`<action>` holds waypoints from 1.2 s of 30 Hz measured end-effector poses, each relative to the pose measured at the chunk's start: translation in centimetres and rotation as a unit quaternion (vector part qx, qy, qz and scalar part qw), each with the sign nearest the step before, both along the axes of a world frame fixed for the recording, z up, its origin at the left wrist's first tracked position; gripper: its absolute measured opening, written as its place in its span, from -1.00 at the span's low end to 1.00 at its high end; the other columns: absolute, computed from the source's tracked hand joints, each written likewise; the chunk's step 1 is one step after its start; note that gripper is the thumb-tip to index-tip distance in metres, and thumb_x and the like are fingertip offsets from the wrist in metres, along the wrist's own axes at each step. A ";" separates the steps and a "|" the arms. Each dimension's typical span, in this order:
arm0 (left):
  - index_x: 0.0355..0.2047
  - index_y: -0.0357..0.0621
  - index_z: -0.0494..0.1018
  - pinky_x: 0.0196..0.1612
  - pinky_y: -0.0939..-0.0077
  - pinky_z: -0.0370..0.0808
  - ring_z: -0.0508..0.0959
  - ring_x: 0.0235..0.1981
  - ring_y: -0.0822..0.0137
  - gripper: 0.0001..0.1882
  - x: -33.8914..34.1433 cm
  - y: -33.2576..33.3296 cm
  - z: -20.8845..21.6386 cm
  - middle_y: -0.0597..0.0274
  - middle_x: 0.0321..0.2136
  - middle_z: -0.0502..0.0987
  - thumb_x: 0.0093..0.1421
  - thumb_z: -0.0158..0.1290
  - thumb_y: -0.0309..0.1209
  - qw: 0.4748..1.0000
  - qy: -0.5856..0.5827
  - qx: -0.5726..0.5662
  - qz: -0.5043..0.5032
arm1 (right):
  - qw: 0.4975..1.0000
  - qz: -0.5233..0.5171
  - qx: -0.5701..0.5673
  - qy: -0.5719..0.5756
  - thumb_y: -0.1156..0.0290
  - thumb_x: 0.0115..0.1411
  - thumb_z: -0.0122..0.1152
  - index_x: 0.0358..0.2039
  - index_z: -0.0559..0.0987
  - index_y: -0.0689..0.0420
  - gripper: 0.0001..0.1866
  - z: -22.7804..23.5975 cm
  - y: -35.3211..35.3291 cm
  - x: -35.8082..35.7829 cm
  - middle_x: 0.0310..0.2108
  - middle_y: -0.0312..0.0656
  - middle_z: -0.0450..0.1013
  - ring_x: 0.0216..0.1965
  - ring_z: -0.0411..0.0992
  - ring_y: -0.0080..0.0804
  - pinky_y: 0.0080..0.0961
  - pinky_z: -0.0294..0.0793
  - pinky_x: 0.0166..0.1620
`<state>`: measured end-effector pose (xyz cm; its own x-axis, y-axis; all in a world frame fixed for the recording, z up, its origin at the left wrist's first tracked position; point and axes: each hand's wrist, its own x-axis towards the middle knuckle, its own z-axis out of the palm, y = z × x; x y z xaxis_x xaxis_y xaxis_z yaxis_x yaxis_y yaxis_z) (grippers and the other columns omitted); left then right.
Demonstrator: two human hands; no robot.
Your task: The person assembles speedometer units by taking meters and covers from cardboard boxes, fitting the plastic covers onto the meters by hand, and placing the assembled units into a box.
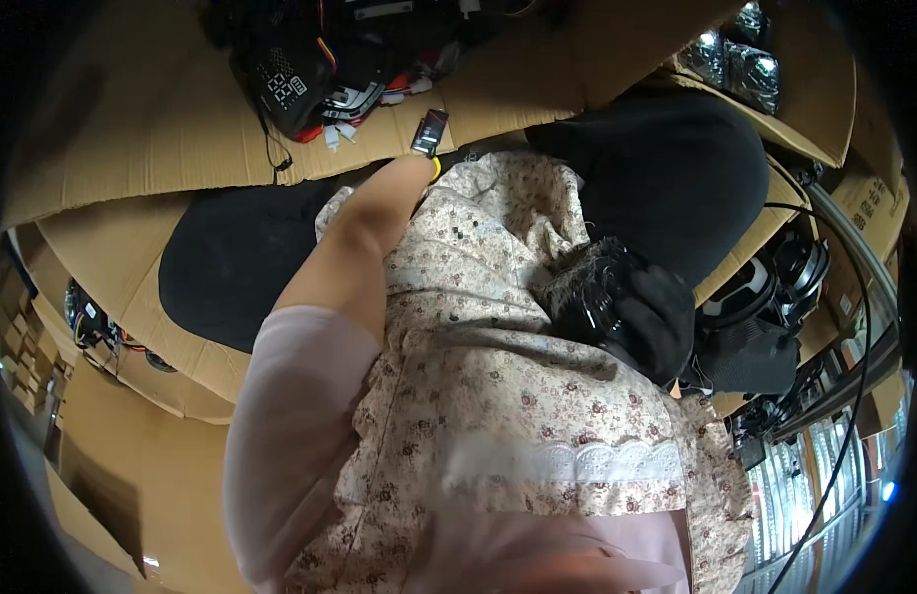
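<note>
My left arm reaches from a pale pink sleeve toward the near edge of a large cardboard sheet (181,139). My left hand (415,174) lies at the arm's far end, and its fingers do not show. Right beside it a bit of yellow (436,168) shows, too small to name. Just beyond, a small black rectangular piece with a label (431,132) sits at the cardboard's edge; whether I touch it I cannot tell. A bundle of black glossy wrapping and dark cloth (617,307) rests on my flowered apron (458,267). My right hand does not show.
Dark electronic parts with a digit display (282,89), colored wires and white connectors (339,136) lie on the cardboard. Shiny wrapped black packs (750,74) fill a box at the far right. Below them are black headphone-like items (800,267) and a hanging black cable (859,386).
</note>
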<state>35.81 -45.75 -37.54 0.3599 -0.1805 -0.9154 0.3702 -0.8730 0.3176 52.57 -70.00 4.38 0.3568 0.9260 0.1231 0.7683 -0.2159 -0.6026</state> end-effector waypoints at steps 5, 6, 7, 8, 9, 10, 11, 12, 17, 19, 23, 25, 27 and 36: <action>0.07 -0.07 0.56 0.16 0.09 0.47 0.56 0.10 -0.13 -0.54 -0.1 1.0 0.0 -0.13 0.08 0.57 0.37 -0.17 -0.13 1.000 -0.008 -0.010 -0.021 | 0.999 0.008 0.031 0.007 0.16 -0.18 0.60 -0.13 0.62 0.23 -0.38 0.0 0.4 0.4 -0.01 0.17 0.53 -0.02 0.53 0.15 0.01 0.51 -0.03; 0.07 -0.07 0.56 0.16 0.09 0.46 0.56 0.10 -0.13 -0.53 0.1 1.2 0.1 -0.13 0.08 0.57 0.37 -0.17 -0.12 1.000 -0.014 -0.016 -0.022 | 0.999 0.013 0.033 0.015 0.19 -0.20 0.59 -0.12 0.62 0.23 -0.38 -0.2 0.5 0.5 -0.01 0.17 0.53 -0.03 0.53 0.16 0.02 0.51 -0.03; 0.07 -0.07 0.56 0.17 0.09 0.46 0.56 0.11 -0.13 -0.53 0.2 1.2 0.4 -0.13 0.08 0.56 0.37 -0.17 -0.12 0.999 -0.019 -0.023 -0.027 | 0.998 0.018 0.055 0.015 0.21 -0.22 0.57 -0.12 0.62 0.23 -0.37 -0.4 0.6 0.6 0.00 0.17 0.53 -0.03 0.53 0.16 0.03 0.51 -0.03; 0.07 -0.07 0.56 0.17 0.09 0.46 0.56 0.11 -0.13 -0.53 0.5 1.5 0.8 -0.13 0.09 0.56 0.37 -0.17 -0.11 0.998 -0.029 -0.034 -0.032 | 0.996 0.019 0.091 0.014 0.24 -0.24 0.56 -0.11 0.62 0.24 -0.37 -0.8 0.7 0.8 0.00 0.17 0.52 -0.03 0.53 0.17 0.04 0.51 -0.02; 0.07 -0.07 0.56 0.18 0.09 0.46 0.55 0.12 -0.13 -0.53 0.6 1.7 1.4 -0.13 0.09 0.56 0.37 -0.17 -0.10 0.998 -0.036 -0.044 -0.038 | 0.993 0.048 0.107 -0.018 0.28 -0.25 0.54 -0.10 0.62 0.25 -0.37 -0.9 0.7 0.6 0.01 0.18 0.52 -0.02 0.52 0.17 0.04 0.50 0.00; 0.08 -0.06 0.56 0.18 0.09 0.45 0.55 0.12 -0.13 -0.52 0.7 2.0 2.1 -0.13 0.10 0.56 0.37 -0.18 -0.10 0.996 -0.048 -0.061 -0.041 | 0.986 0.044 0.156 -0.036 0.32 -0.26 0.52 -0.09 0.61 0.25 -0.37 -1.5 0.7 0.7 0.02 0.19 0.51 0.00 0.52 0.16 0.05 0.49 0.03; 0.08 -0.06 0.56 0.19 0.09 0.45 0.55 0.13 -0.13 -0.52 0.8 2.6 3.0 -0.13 0.10 0.56 0.37 -0.18 -0.09 0.993 -0.069 -0.088 -0.043 | 0.995 0.006 0.095 -0.003 0.35 -0.25 0.52 -0.09 0.62 0.24 -0.38 -0.9 0.2 0.3 0.02 0.19 0.51 0.01 0.52 0.16 0.05 0.48 0.05; 0.08 -0.06 0.56 0.19 0.09 0.45 0.55 0.13 -0.13 -0.52 0.8 3.2 3.9 -0.13 0.10 0.56 0.37 -0.18 -0.09 0.987 -0.093 -0.119 -0.056 | 0.998 -0.030 0.056 0.027 0.37 -0.25 0.51 -0.09 0.62 0.24 -0.39 -0.8 -0.1 0.0 0.02 0.19 0.51 0.02 0.51 0.16 0.04 0.47 0.07; 0.05 -0.06 0.56 0.16 0.06 0.46 0.56 0.10 -0.12 -0.45 0.5 7.1 9.2 -0.20 0.05 0.57 0.39 -0.24 0.01 0.969 -0.190 -0.110 -0.112 | 0.997 -0.066 0.023 0.045 0.44 -0.13 0.45 -0.06 0.61 0.17 -0.48 -0.7 -0.9 -0.5 0.06 0.03 0.51 0.09 0.47 0.09 -0.01 0.43 0.12; 0.03 -0.02 0.57 0.13 0.05 0.48 0.58 0.06 -0.10 -0.46 0.9 7.1 11.4 -0.21 0.00 0.59 0.39 -0.24 0.03 0.978 -0.185 -0.075 -0.060 | 0.996 -0.058 0.042 0.049 0.44 -0.12 0.45 -0.06 0.61 0.17 -0.48 -0.7 -0.9 -0.5 0.04 0.03 0.51 0.08 0.47 0.07 -0.03 0.44 0.12; 0.08 0.04 0.56 0.12 0.10 0.48 0.59 0.03 -0.10 -0.52 0.3 5.1 18.1 -0.10 -0.01 0.61 0.40 -0.16 0.00 0.971 -0.223 -0.065 -0.061 | 0.995 -0.049 0.063 0.054 0.46 -0.11 0.45 -0.06 0.60 0.17 -0.50 -1.1 -0.7 -0.2 0.02 0.02 0.52 0.06 0.48 0.05 -0.07 0.45 0.11; 0.08 0.03 0.56 0.07 0.10 0.51 0.61 0.00 -0.08 -0.58 -0.7 4.3 22.7 -0.08 -0.02 0.61 0.38 -0.06 -0.06 0.948 -0.297 -0.065 0.095 | 0.995 -0.050 0.069 0.054 0.46 -0.11 0.45 -0.06 0.60 0.17 -0.49 -1.4 -0.6 -0.2 0.01 0.01 0.53 0.05 0.49 0.04 -0.08 0.45 0.11; 0.01 -0.03 0.58 -0.01 0.10 0.53 0.63 -0.08 -0.05 -0.66 -0.2 4.4 26.6 -0.10 -0.10 0.63 0.35 0.02 -0.18 0.885 -0.457 0.009 0.087 | 0.994 -0.050 0.083 0.051 0.46 -0.12 0.42 -0.06 0.60 0.17 -0.49 -1.8 -0.6 -0.2 0.03 0.01 0.51 0.07 0.48 0.04 -0.08 0.43 0.14; -0.31 -0.19 0.47 -0.43 0.46 0.40 0.49 -0.48 0.32 -0.90 3.2 14.5 41.3 0.20 -0.42 0.47 0.30 0.01 -0.43 0.744 -0.624 -0.114 0.210 | 0.991 -0.071 0.108 0.032 0.44 -0.09 0.46 -0.08 0.60 0.15 -0.52 -3.0 -1.4 -0.3 0.02 -0.02 0.53 0.04 0.49 0.01 -0.10 0.43 0.12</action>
<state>39.00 -31.28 3.73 0.9725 0.0874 0.2157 -0.1125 -0.6346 0.7646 52.24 -71.38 1.34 0.4955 0.8204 0.2853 0.6977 -0.1803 -0.6934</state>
